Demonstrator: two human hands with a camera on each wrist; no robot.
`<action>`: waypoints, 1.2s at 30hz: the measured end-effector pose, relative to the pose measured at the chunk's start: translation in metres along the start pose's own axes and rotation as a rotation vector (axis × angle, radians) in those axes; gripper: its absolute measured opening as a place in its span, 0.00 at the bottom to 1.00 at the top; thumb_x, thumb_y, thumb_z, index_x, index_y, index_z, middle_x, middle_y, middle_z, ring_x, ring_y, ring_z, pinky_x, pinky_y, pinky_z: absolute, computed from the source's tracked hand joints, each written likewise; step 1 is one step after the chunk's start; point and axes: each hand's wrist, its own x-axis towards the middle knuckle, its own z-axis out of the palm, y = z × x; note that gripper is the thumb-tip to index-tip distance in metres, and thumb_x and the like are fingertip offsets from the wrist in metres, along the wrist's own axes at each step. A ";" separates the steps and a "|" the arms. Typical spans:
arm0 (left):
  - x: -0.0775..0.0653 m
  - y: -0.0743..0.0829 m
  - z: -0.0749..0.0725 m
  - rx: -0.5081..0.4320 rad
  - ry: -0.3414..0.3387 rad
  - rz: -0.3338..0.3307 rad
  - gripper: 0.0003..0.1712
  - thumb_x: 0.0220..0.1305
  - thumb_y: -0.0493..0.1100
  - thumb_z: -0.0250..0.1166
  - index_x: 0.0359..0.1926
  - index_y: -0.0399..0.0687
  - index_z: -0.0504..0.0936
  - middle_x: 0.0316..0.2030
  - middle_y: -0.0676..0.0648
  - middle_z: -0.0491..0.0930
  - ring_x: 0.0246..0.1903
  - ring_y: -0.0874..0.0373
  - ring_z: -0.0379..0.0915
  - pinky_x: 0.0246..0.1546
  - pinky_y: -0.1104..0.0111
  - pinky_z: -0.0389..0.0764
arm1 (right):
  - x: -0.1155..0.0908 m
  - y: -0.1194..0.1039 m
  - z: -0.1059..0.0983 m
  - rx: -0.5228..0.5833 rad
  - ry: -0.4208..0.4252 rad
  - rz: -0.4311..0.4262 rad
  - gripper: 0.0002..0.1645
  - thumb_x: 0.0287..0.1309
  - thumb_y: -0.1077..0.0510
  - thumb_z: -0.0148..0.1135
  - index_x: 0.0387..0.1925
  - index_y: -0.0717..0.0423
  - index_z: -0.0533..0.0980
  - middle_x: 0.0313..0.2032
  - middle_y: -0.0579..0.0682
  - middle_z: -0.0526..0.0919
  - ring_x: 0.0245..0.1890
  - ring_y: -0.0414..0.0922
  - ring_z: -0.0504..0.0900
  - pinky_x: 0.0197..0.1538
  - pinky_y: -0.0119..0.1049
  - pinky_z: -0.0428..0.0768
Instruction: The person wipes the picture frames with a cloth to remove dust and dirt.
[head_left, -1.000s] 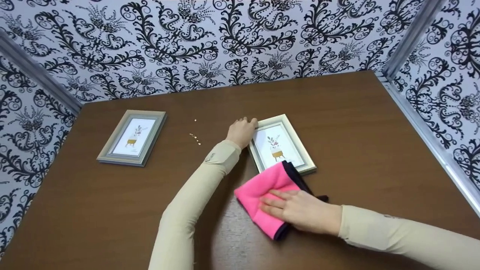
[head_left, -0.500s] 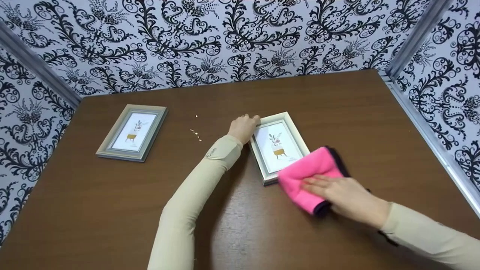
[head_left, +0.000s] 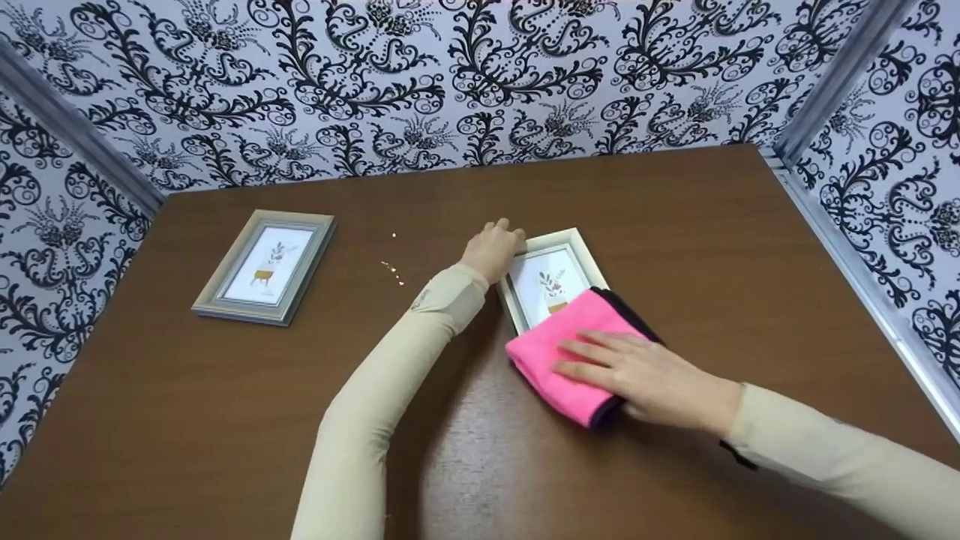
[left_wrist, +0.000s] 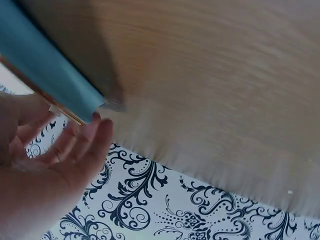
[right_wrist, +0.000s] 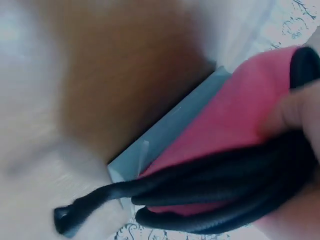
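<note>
My left hand [head_left: 493,251] holds the top left corner of a cream picture frame [head_left: 592,255] on the brown table. In the left wrist view, the thumb and fingers of that hand [left_wrist: 62,165] bend around the frame's corner [left_wrist: 55,62]. A folded pink cloth [head_left: 551,349] with black edging covers the near end of the frame and overhangs it. On the cloth lies my right hand [head_left: 637,375], fingers extended over its top, thumb hidden beneath in the head view. Close up, the thumb [right_wrist: 295,110] holds the cloth [right_wrist: 240,100] against the frame's blue-grey side [right_wrist: 165,132].
A second picture frame [head_left: 262,266] lies flat at the left of the table [head_left: 247,420]. Small pale crumbs [head_left: 392,270] are scattered between the two frames. Black-and-white patterned walls [head_left: 360,82] enclose the back and sides, with a metal rail [head_left: 847,255] along the right edge.
My right hand has swept the cloth rightward past the frame's lower right corner, then back left over its near end. The left hand has stayed on the same corner.
</note>
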 end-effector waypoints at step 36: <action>0.014 -0.008 -0.014 -0.115 -0.050 0.075 0.10 0.67 0.37 0.57 0.42 0.43 0.84 0.44 0.38 0.81 0.45 0.41 0.78 0.44 0.54 0.79 | 0.072 0.034 -0.007 0.320 -0.286 0.024 0.31 0.50 0.73 0.62 0.59 0.61 0.74 0.53 0.56 0.80 0.53 0.52 0.78 0.57 0.45 0.74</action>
